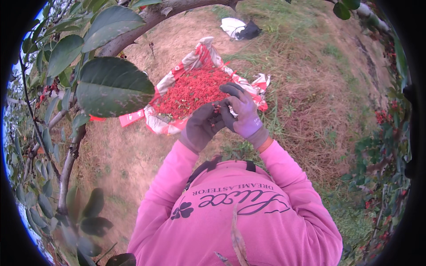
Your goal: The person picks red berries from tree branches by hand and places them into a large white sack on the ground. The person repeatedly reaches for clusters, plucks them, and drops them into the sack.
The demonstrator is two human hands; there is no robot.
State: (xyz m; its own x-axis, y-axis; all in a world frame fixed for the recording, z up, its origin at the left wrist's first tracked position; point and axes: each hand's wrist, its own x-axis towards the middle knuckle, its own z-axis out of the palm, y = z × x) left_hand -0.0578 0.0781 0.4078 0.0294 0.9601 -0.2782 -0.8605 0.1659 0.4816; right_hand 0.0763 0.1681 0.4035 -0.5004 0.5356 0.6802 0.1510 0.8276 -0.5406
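Both my hands wear gloves with dark palms and meet in front of my chest. My left hand (203,126) curls around a small cluster of dark red berries (216,109), which shows between the two hands. Close against it on the right, my right hand (243,111) has its thumb and forefinger bent at the cluster; its other fingers are curved, and whether it grips a stem cannot be seen. Beyond the hands, a heap of small red berries (196,88) with some green leaf bits lies on a red and white sheet or sack (163,128) spread on the ground.
A thorny branch (149,23) arches across the top, with large green leaves (114,86) close at the left. Shrubs with red berries (382,117) line the right side. A white bag (232,27) and a black bag (249,30) lie on the ground farther off.
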